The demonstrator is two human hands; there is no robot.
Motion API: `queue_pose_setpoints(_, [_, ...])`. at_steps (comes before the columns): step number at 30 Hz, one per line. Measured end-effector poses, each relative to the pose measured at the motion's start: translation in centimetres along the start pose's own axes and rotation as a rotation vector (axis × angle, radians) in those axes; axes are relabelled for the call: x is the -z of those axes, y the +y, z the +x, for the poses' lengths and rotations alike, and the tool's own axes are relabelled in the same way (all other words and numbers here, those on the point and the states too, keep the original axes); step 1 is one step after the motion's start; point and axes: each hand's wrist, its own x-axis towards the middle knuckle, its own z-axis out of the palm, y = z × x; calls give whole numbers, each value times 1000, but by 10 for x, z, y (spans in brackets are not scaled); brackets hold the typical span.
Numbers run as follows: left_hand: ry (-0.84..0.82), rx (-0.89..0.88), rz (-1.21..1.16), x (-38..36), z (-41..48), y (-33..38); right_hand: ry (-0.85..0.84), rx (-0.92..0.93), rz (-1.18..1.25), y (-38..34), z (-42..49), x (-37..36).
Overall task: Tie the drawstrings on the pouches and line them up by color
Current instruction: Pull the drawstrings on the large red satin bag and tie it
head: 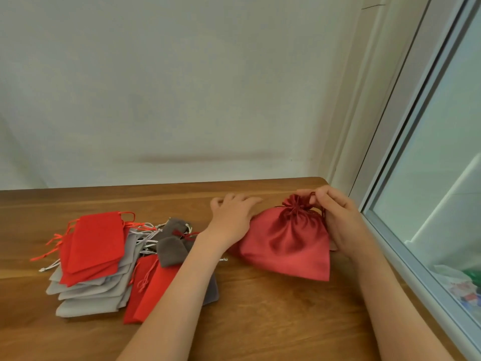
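A large red satin pouch [286, 243] lies on the wooden table [260, 321], its mouth gathered tight at the far end. My right hand [338, 217] pinches the dark red drawstring [309, 201] at that gathered neck. My left hand [231, 217] rests flat on the table with fingers spread, touching the pouch's left edge. To the left sits a loose pile: bright red pouches [96, 243] on top of light grey pouches [91, 295], two more red pouches [148, 287], and dark grey pouches [171, 251] partly hidden by my left forearm.
A pale wall [182, 87] stands right behind the table's far edge. A window frame [406, 251] runs along the table's right side, close to my right hand. Bare wood lies between my forearms at the front.
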Motion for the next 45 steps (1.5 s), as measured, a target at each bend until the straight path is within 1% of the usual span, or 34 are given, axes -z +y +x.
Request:
queue_pose_setpoints(2, [-145,-31,-219,-3,-1,-2,-99,27,121,-3,0,-1])
queue_pose_setpoints(3, [-253,-43,-389,-2,-3,-2,-123,36,159,-5,0,-3])
queue_pose_setpoints(5, [-467,-40,-713,3,-7,0,-132,43,208,-8,-2,-6])
queue_pose_setpoints(6, [-540,-36,-792,7,-9,1,-129,43,211,-9,-3,-8])
queue_pose_setpoints(10, [-710,-61,-899,15,-14,-1,-117,61,206,-11,-4,-10])
queue_pose_setpoints(13, [-755,44,-925,27,-16,-4,-122,57,162,-8,-2,-7])
queue_pose_setpoints(15, [-693,104,-845,36,-16,-7,-162,50,154,-5,-1,-6])
queue_pose_setpoints(18, [-526,108,-552,52,-16,-14,-202,14,188,-3,1,-3])
queue_pose_setpoints(20, [-449,142,-411,59,-17,-19,-194,-12,198,-2,2,-3])
queue_pose_setpoints(21, [-418,172,-379,62,-17,-20,-170,-30,184,-2,3,-3])
queue_pose_setpoints(23, [-359,213,-332,69,-20,-22,-80,-79,79,1,4,-3])
queue_pose_setpoints(25, [-344,212,-274,77,-22,-24,2,-141,-61,4,5,-3])
queue_pose_setpoints(27, [-342,201,-265,85,-25,-27,63,-179,-108,7,6,-3])
queue_pose_setpoints(28, [-330,200,-315,87,-26,-28,84,-176,-90,7,7,-2])
queue_pose_setpoints(29, [-313,202,-417,89,-28,-29,93,-162,-45,7,7,-2])
queue_pose_setpoints(30, [-292,199,-569,90,-29,-30,91,-142,25,5,8,-2])
queue_pose_setpoints(31, [-267,190,-767,90,-30,-29,86,-123,108,3,8,-3])
queue_pose_setpoints(33, [-237,178,-1239,90,-30,-27,82,-107,290,-1,8,-3])
queue_pose_setpoints(35, [-264,149,-1683,87,-26,-24,75,-108,456,-6,8,-3])
queue_pose_setpoints(37, [-285,106,-1998,82,-22,-17,54,-115,560,-11,6,-5])
queue_pose_setpoints(38, [-275,92,-2080,80,-20,-12,39,-115,595,-13,6,-6])
queue_pose_setpoints(39, [-254,94,-2102,79,-20,-6,24,-112,623,-14,5,-8])
queue_pose_setpoints(41, [-217,85,-2003,78,-20,8,-8,-90,663,-16,4,-10])
queue_pose_setpoints(43, [-146,41,-1800,76,-20,17,-52,-30,598,-17,3,-13])
queue_pose_setpoints(45, [-35,10,-1554,71,-20,23,-75,30,454,-17,2,-17])
